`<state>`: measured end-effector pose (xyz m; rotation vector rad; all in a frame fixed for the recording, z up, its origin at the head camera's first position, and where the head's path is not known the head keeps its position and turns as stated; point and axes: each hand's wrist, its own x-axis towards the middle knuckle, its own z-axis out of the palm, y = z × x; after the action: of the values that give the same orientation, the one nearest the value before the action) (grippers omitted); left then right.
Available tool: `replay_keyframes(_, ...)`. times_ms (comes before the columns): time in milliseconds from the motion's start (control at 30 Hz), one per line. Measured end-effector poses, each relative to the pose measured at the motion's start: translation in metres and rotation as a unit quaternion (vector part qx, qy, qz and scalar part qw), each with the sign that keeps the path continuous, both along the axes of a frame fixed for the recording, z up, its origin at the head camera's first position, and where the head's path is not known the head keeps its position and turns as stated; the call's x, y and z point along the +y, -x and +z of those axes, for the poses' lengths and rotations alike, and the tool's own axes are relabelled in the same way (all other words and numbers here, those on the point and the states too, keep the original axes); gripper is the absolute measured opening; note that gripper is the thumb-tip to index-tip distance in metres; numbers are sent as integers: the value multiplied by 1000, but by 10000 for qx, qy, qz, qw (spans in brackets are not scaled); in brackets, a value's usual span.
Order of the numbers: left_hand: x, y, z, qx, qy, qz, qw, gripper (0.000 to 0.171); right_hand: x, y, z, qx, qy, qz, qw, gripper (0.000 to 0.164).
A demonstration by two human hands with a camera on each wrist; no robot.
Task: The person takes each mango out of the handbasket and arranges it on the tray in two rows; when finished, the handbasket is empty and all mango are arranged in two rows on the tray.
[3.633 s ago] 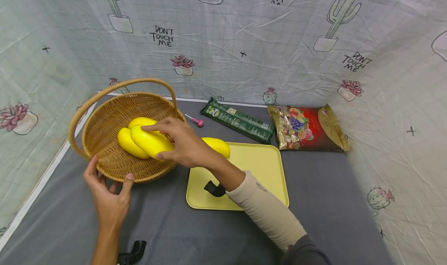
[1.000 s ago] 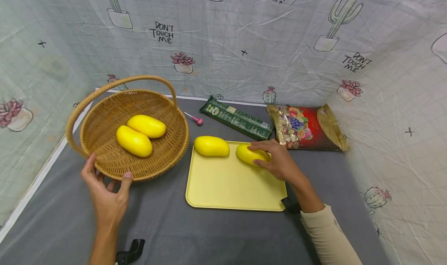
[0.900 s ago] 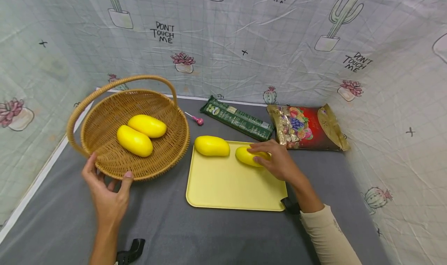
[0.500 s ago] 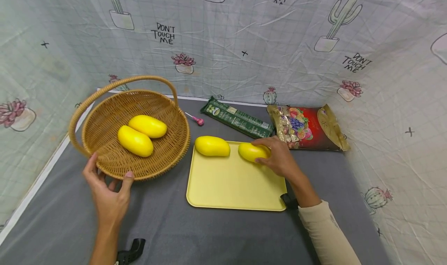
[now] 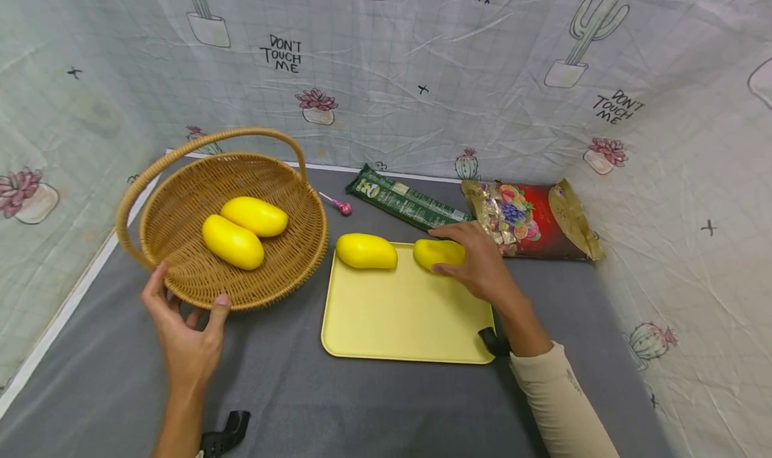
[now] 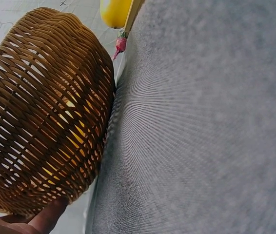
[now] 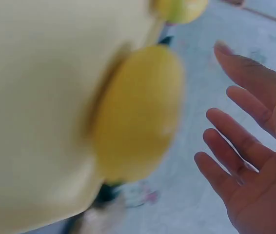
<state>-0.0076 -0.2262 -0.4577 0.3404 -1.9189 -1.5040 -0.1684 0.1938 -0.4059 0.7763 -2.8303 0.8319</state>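
My left hand (image 5: pixel 183 340) grips the near rim of a wicker basket (image 5: pixel 181 210) that has a tall arched handle; in the left wrist view its fingers (image 6: pixel 50 214) lie against the weave. Two yellow mangoes lie inside, a front mango (image 5: pixel 232 242) and a rear mango (image 5: pixel 254 216). On the yellow tray (image 5: pixel 404 317), one mango (image 5: pixel 366 251) rests at the back left corner and another mango (image 5: pixel 435 253) at the back right. My right hand (image 5: pixel 479 263) is spread around that right mango; the right wrist view shows the fingers extended and apart from its skin.
Behind the tray lies a long green packet (image 5: pixel 410 200), with a pink lollipop (image 5: pixel 344 208) to its left. A red and gold candy bag (image 5: pixel 537 220) sits at the back right. A printed cloth (image 5: pixel 386 123) hangs behind the grey table (image 5: pixel 362 411).
The right hand took a mango from the basket to the tray. Over the last second that mango shifted toward the tray's back edge and the fingers loosened. The left hand stays on the basket.
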Motion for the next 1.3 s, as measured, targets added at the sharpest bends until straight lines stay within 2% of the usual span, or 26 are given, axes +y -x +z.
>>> replay_keyframes(233, 0, 0, 1, -177, 63, 109, 9998, 93, -37, -10, 37, 394, 554, 355, 9971, 58)
replay_keyframes(533, 0, 0, 3, -279, 14, 105, 9996, 94, -96, -14, 59, 798, 1108, 1101, 9845, 65)
replay_keyframes(767, 1, -1, 2, -294, 58, 80, 9995, 94, -140, -12, 62, 798, 1251, 1405, 9789, 67)
replay_keyframes(967, 0, 0, 1, -178, 13, 4, 9998, 93, -177, -13, 61, 743, 1111, 1590, 9782, 67)
replay_keyframes(1300, 0, -1, 2, -231, 82, 50, 9997, 93, -236, -14, 52, 67, 688, 1776, 9817, 74)
